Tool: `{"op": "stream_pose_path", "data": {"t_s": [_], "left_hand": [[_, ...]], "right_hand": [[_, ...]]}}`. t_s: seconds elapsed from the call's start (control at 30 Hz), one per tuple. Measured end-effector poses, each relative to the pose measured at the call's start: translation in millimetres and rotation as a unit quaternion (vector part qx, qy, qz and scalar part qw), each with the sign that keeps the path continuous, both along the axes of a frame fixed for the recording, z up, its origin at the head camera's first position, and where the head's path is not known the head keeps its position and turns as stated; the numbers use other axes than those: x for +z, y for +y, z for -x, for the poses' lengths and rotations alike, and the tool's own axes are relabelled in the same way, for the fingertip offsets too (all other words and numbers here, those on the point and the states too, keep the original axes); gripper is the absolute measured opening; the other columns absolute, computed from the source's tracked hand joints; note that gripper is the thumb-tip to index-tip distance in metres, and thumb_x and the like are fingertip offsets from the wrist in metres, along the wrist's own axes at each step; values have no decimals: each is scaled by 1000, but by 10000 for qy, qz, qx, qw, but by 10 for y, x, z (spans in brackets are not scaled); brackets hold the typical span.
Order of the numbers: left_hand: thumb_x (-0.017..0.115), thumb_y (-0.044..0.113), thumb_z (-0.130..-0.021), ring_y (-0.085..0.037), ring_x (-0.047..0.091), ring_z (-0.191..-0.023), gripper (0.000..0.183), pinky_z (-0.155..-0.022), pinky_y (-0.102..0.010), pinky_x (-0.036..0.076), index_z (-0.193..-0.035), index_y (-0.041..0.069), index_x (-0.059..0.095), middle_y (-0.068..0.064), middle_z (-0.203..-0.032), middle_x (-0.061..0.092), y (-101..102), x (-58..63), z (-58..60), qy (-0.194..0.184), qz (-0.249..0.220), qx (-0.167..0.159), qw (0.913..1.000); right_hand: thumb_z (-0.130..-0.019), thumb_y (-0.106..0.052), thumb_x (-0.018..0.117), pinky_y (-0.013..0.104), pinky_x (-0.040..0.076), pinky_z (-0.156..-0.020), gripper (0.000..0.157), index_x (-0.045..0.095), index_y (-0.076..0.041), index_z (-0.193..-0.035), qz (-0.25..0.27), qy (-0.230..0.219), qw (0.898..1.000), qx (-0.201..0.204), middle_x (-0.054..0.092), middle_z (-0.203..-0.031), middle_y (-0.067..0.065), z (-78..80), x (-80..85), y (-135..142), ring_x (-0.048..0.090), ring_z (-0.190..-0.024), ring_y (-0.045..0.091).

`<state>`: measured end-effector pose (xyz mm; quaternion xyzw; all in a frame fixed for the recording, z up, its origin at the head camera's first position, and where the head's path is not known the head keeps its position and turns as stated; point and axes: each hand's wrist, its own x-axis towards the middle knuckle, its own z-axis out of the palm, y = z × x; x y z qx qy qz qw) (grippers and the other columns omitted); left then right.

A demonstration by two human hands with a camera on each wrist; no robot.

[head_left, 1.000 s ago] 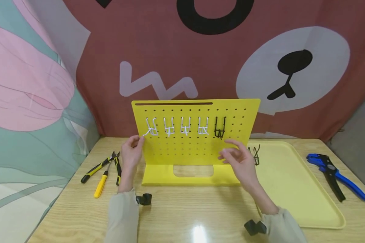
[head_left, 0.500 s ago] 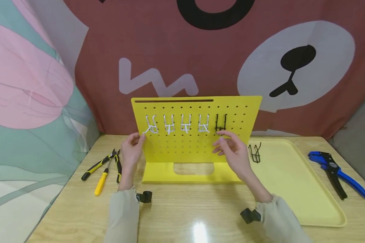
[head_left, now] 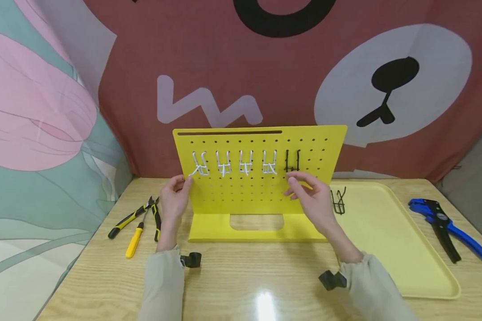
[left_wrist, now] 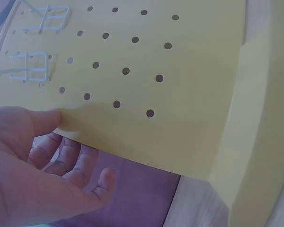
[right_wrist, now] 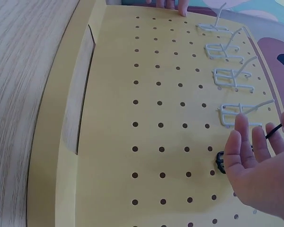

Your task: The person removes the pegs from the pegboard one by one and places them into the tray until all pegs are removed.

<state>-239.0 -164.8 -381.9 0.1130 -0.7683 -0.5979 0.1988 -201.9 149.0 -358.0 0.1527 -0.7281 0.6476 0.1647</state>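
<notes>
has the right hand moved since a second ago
Yes: in the head view, the right hand has moved slightly up and left against the yellow pegboard, to the black hook.

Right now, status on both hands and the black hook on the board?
Left hand grips yellow pegboard at its left edge. Right hand pinches black hook. Black hook sits right of four white hooks. Nothing seen blocking it.

Right grip [head_left: 315, 205] partly hides mounted black hook [head_left: 292, 168].
</notes>
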Motion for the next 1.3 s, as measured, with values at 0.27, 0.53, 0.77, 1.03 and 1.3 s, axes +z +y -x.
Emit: {"op": "stream_pose_path", "data": {"t_s": [0.27, 0.53, 0.77, 1.03, 1.3], "left_hand": [[64, 21, -93, -12, 55, -85, 28, -71, -16, 43, -110, -2, 65, -13, -97, 63, -8, 3, -2, -53, 42, -25, 10000], [64, 20, -93, -14, 56, -85, 26, -70, -17, 44, -109, -1, 66, -14, -97, 64, -8, -1, 0, -60, 52, 6, 10000], [64, 19, -93, -14, 57, -87, 27, -71, -14, 44, -111, -3, 65, -16, -99, 64, 5, 9, 3, -11, 27, -25, 10000], [63, 18, -94, -12, 57, -85, 26, -70, -13, 43, -108, -4, 65, -16, -98, 65, 8, -32, -22, -13, 167, -5, 9999], [63, 17, -93, -3, 54, -76, 26, -69, -12, 42, -105, -6, 65, -19, -95, 65, -2, -13, -9, 210, 264, 20, 9994]], "right_hand": [[-95, -8, 60, 30, 56, -67, 22, 65, 9, -109, -15, -39, 10000, -24, 69, -103, 8, -30, 19, 24, 67, -72, 13], [-96, -10, 58, 28, 55, -68, 25, 64, 9, -111, 237, 3, 9996, 155, 71, -103, 7, -93, 28, 64, 68, -74, 14], [-97, -5, 54, 26, 55, -66, 23, 62, 15, -106, 707, 298, 9968, 218, 71, -95, 8, -192, 41, 198, 68, -74, 18], [-99, -8, 52, 27, 56, -65, 26, 60, 17, -103, 1011, -40, 9941, 383, 71, -90, 9, -279, 34, 359, 68, -73, 19], [-100, -13, 50, 28, 56, -68, 28, 60, 13, -104, 923, -250, 9934, 641, 72, -89, 8, -272, 24, 491, 68, -74, 19]]}}
